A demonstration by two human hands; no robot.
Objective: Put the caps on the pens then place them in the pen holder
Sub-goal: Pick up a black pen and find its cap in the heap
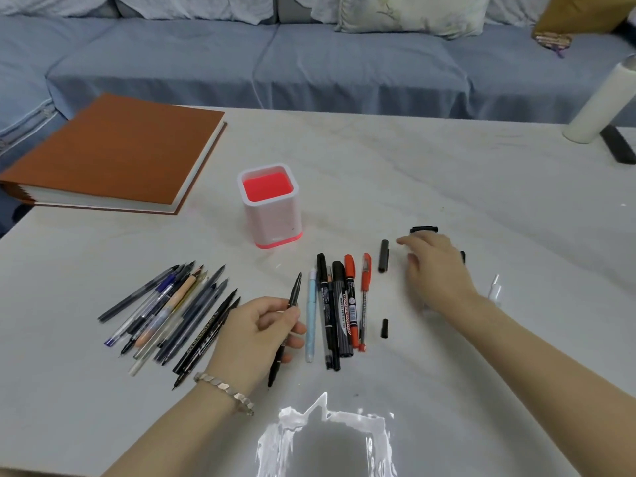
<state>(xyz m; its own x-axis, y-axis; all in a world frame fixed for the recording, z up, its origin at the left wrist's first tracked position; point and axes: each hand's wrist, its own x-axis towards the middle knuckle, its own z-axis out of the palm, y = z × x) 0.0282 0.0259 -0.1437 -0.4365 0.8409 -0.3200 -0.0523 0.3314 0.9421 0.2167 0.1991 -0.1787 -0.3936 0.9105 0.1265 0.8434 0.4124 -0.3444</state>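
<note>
Black pen (295,292): slanting with its pointed tip away from the person, the left hand (256,333) gripping its barrel between curled fingers and thumb.
Right hand (435,266): hovering palm down with fingers loosely spread; it is blurred, possibly touching something beneath.
Long black cap (383,255): lying just beside those fingertips.
Short black cap (384,328): lying nearer the person.
Row of capped pens (340,304): lying between the hands.
Heap of pens (172,311): fanning out at the left.
Pen holder (275,218): standing upright beyond the pens, its red interior showing.
Table (481,187): also carrying a brown book (113,153).
</note>
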